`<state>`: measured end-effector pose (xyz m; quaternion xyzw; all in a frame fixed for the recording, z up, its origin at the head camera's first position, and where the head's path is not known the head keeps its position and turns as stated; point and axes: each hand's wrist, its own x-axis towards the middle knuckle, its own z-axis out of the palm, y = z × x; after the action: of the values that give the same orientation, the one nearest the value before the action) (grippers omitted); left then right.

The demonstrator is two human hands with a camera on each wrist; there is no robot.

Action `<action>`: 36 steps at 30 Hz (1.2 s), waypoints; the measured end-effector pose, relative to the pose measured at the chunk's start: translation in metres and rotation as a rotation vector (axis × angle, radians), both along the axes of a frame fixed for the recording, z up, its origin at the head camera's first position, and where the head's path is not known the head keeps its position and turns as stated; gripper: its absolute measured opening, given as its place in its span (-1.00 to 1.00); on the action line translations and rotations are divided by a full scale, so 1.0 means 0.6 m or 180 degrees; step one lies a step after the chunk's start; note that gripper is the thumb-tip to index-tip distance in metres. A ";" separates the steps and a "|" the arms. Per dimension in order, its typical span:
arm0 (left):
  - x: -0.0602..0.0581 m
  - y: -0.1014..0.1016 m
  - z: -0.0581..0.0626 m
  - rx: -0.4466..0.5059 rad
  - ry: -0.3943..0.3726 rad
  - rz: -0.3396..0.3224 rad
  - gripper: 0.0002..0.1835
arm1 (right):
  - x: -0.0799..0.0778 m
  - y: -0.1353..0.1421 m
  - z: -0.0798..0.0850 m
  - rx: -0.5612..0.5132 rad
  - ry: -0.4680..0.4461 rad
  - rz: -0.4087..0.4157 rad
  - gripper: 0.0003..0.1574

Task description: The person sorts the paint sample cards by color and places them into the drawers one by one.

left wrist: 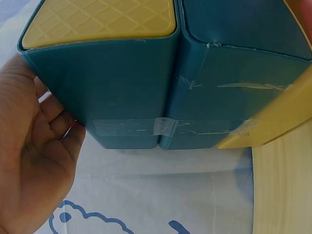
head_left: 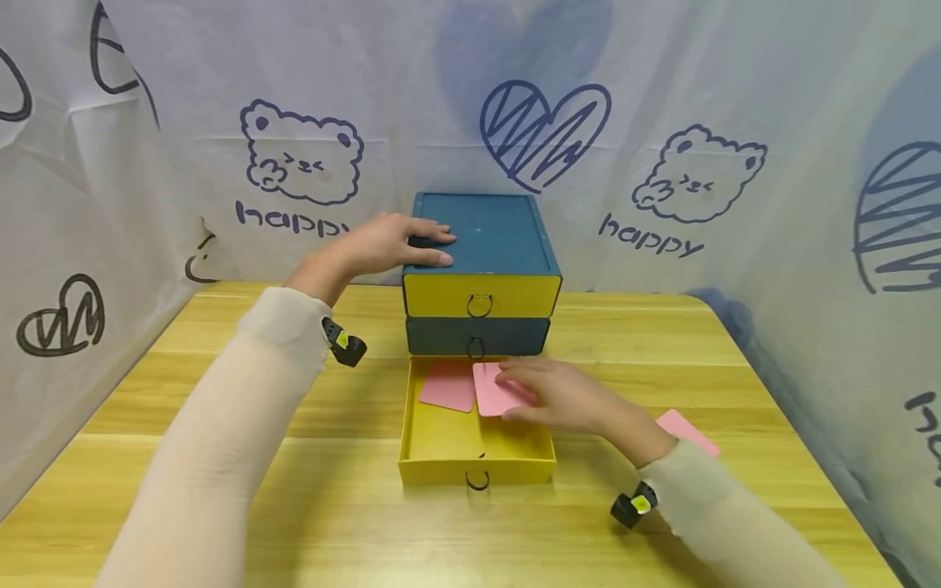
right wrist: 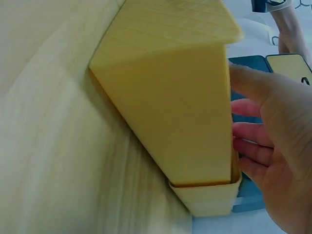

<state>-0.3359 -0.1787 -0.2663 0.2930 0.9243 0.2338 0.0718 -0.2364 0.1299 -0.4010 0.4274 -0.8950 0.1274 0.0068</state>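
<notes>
A stacked drawer box (head_left: 485, 233) stands at the back middle, with a blue top, a yellow upper front and a dark blue front below it. My left hand (head_left: 400, 242) rests on its top left edge, fingers extended; the left wrist view shows the palm (left wrist: 44, 156) beside the blue side wall. The lowest yellow drawer (head_left: 441, 472) is pulled out toward me. Inside it lies a pink square card (head_left: 447, 388). My right hand (head_left: 562, 396) holds a second pink card (head_left: 494, 392) over the drawer, thumb at its near edge. Drawer walls hide that card in the right wrist view.
Another pink card (head_left: 687, 431) lies on the wooden table (head_left: 331, 506), partly behind my right forearm. Small black rings (head_left: 477, 482) hang on the drawer fronts. A white printed cloth (head_left: 412, 98) hangs behind the table and along its sides.
</notes>
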 end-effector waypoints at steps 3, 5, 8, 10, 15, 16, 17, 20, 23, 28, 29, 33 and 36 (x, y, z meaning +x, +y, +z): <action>0.001 0.001 0.001 -0.0002 -0.0006 -0.0019 -0.29 | 0.000 -0.002 -0.003 -0.0035 0.0102 0.0011 -0.43; 0.000 0.001 0.000 -0.0007 -0.0002 -0.0021 -0.29 | 0.002 0.001 -0.005 -0.0079 0.0177 0.0016 -0.48; -0.001 0.003 0.000 0.0001 -0.0015 -0.0024 -0.30 | 0.006 0.011 -0.006 -0.0184 0.0205 0.0001 -0.52; -0.001 0.004 0.001 -0.0004 -0.0030 -0.0014 -0.31 | 0.010 0.023 -0.005 -0.0276 0.0211 -0.0033 -0.53; -0.002 0.005 0.003 -0.0003 -0.0069 0.0010 -0.29 | 0.025 0.064 -0.002 -0.0560 0.0148 -0.0213 -0.50; -0.003 0.005 0.003 0.0002 -0.0081 0.0011 -0.29 | 0.028 0.073 -0.001 -0.0615 0.0122 -0.0262 -0.50; -0.004 0.005 0.004 0.0008 -0.0093 0.0009 -0.28 | 0.032 0.082 -0.001 -0.0658 0.0096 -0.0317 -0.49; -0.005 0.003 0.005 -0.0002 -0.0100 0.0015 -0.29 | 0.040 0.111 -0.001 -0.0744 0.0030 -0.0494 -0.48; -0.004 0.003 0.007 -0.0008 -0.0088 0.0016 -0.29 | 0.047 0.142 -0.005 -0.0796 -0.0017 -0.0659 -0.46; -0.001 0.004 0.009 -0.0049 -0.0086 0.0011 -0.29 | 0.057 0.194 -0.016 -0.0872 -0.0201 -0.0885 -0.39; -0.001 0.004 0.009 -0.0061 -0.0082 0.0006 -0.29 | 0.059 0.204 -0.018 -0.0894 -0.0263 -0.0927 -0.38; 0.000 0.005 0.009 -0.0077 -0.0080 0.0002 -0.29 | 0.067 0.242 -0.031 -0.0976 -0.0535 -0.1093 -0.26; 0.001 0.005 0.009 -0.0095 -0.0086 0.0004 -0.29 | 0.074 0.268 -0.042 -0.1010 -0.0715 -0.1193 -0.19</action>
<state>-0.3350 -0.1758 -0.2608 0.2881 0.9268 0.2240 0.0885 -0.1918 0.2909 -0.4259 0.2310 -0.9225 0.3092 -0.0022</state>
